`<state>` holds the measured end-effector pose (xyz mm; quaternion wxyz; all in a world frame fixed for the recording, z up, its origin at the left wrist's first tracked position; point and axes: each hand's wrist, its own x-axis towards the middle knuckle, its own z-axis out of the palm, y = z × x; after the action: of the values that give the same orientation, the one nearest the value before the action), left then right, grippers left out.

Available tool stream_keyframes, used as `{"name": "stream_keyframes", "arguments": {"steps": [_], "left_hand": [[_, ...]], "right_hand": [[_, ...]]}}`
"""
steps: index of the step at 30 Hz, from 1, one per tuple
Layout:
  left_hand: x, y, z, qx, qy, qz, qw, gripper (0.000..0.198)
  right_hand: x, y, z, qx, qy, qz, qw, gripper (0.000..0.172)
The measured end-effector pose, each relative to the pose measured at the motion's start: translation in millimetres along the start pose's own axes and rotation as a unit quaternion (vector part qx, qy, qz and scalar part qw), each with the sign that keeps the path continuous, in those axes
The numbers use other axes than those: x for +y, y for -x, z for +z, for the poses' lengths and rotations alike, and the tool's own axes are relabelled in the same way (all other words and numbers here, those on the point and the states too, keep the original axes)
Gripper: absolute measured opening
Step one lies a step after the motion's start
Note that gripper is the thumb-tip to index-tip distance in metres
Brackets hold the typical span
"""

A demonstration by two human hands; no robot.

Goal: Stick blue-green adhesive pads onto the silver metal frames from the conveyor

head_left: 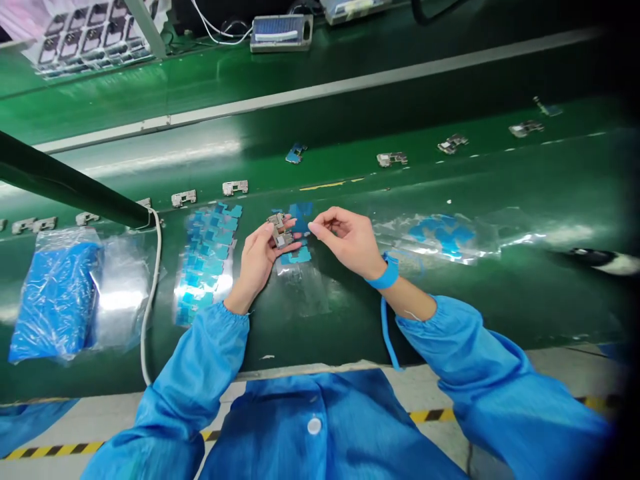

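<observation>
My left hand [259, 257] holds a small metal-shielded circuit board [281, 230] between thumb and fingers. Just to its right, my right hand [345, 239] has thumb and forefinger pinched together, apart from the board; whatever is between the tips is too small to make out. A blue wrist strap [384, 272] circles my right wrist. Beneath and between the hands lie blue film pieces [301, 213] on a clear sheet. To the left is a sheet of blue-green stickers [210, 260].
Several circuit boards [235, 187] lie along the green bench [280, 340]. A plastic-wrapped blue pack [57, 297] and a white cable [153, 293] are at left, under a dark slanting pole [70, 177]. Blue scraps [443, 233] lie on clear film at right.
</observation>
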<state>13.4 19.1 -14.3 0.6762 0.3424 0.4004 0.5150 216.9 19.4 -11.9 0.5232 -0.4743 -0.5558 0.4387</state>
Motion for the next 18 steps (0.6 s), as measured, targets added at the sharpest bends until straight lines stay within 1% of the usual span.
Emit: {"name": "stream_keyframes", "arguments": {"steps": [2, 4, 6, 8, 12, 14, 16, 18], "left_hand": [[2, 1, -0.5, -0.016, -0.008, -0.012, 1.000, 0.043], [3, 2, -1.5, -0.028, -0.029, -0.012, 0.999, 0.046], [2, 3, -2.6, -0.040, -0.040, -0.012, 0.998, 0.052], [1, 4, -3.1, -0.049, -0.048, -0.009, 0.998, 0.054], [1, 7, -2.1, -0.055, -0.047, -0.012, 0.997, 0.040], [1, 8, -1.2, -0.058, -0.038, -0.016, 0.997, 0.037], [1, 8, -0.5, -0.072, -0.036, -0.016, 0.997, 0.039], [0, 8, -0.3, -0.086, -0.041, -0.012, 0.995, 0.050]], "right_hand": [[-4, 0, -1, -0.020, -0.041, 0.031, 0.998, 0.044], [-9, 0, -1, -0.061, -0.069, 0.064, 0.994, 0.046], [-12, 2, 0, -0.099, -0.082, 0.089, 0.988, 0.047], [-13, 5, 1, -0.116, -0.082, 0.103, 0.984, 0.045], [-11, 9, 4, -0.129, -0.064, 0.103, 0.984, 0.043], [-10, 10, 4, -0.129, -0.055, 0.098, 0.985, 0.043], [-9, 11, 4, -0.121, -0.052, 0.091, 0.987, 0.044], [-9, 12, 4, -0.114, -0.051, 0.086, 0.988, 0.044]]}}
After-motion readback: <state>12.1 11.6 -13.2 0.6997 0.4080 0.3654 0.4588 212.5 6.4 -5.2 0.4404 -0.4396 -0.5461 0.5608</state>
